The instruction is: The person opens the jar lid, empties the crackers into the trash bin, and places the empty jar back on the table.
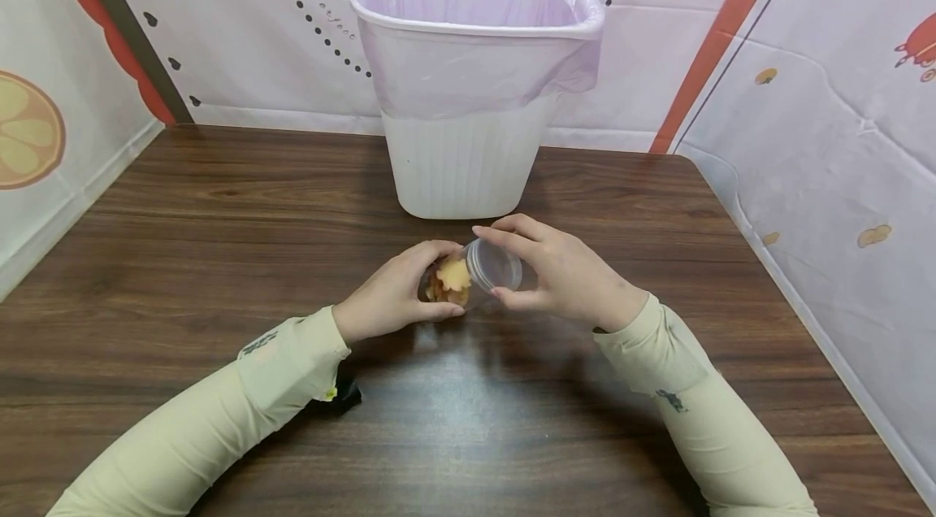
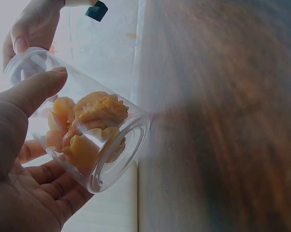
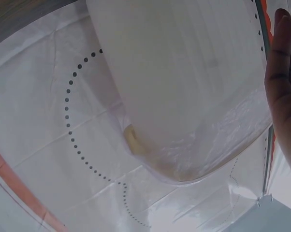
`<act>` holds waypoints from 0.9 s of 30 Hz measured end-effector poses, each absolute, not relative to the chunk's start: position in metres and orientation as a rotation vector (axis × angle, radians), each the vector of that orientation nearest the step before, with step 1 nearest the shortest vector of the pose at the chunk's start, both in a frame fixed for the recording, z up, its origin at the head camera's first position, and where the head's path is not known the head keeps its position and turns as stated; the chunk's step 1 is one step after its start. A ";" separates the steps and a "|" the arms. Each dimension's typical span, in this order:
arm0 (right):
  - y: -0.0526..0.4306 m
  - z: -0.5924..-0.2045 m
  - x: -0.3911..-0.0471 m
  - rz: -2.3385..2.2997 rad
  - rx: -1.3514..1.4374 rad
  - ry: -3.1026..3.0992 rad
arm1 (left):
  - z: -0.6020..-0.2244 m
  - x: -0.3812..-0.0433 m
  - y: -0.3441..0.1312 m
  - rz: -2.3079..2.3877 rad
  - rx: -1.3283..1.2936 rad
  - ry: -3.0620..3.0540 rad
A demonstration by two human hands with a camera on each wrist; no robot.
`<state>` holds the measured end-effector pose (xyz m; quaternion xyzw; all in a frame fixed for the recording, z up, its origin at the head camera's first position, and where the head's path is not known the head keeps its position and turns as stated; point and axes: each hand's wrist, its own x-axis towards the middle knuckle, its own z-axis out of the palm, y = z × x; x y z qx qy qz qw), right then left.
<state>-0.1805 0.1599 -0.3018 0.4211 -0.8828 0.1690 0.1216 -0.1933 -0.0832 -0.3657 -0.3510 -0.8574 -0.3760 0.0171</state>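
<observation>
The clear jar [image 2: 82, 83] lies tipped in the left hand [image 1: 398, 289], its round base facing away from the palm and its other end pointing toward the right hand [image 1: 559, 269]. Orange-yellow pieces [image 2: 94, 121], some with frilled edges, sit inside at the base end, between the left thumb and the other left fingers. That hand is curled round the jar: the thumb presses one side of the wall, and the fingers support the opposite side.

The right hand pinches the jar's round clear end [image 1: 499, 263], thumb at its near edge and fingers along its far edge; whether this is a lid or the jar's own rim I cannot tell.

Both hands are above the wooden surface [image 1: 241, 224]. Just beyond them, away from the person, stands an upright white bin [image 1: 461, 167], with a pale purple liner [image 1: 468, 66] folded over its rim. Back from each hand runs a pale yellow-green sleeve [image 1: 292, 358]. A small black object [image 1: 347, 397] shows beside the left cuff. Farther out, past the bin and to either side of the hands, hangs a printed white sheet [image 1: 241, 29].
</observation>
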 end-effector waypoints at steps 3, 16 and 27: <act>0.160 -0.302 -0.180 0.498 1.243 -2.575 | -0.366 -0.193 -0.083 -1.166 -1.085 -2.676; 0.160 -0.302 -0.183 0.507 1.284 -2.557 | -0.365 -0.192 -0.085 -1.169 -1.080 -2.667; 0.158 -0.304 -0.182 0.436 1.108 -2.624 | -0.365 -0.193 -0.084 -1.169 -1.071 -2.659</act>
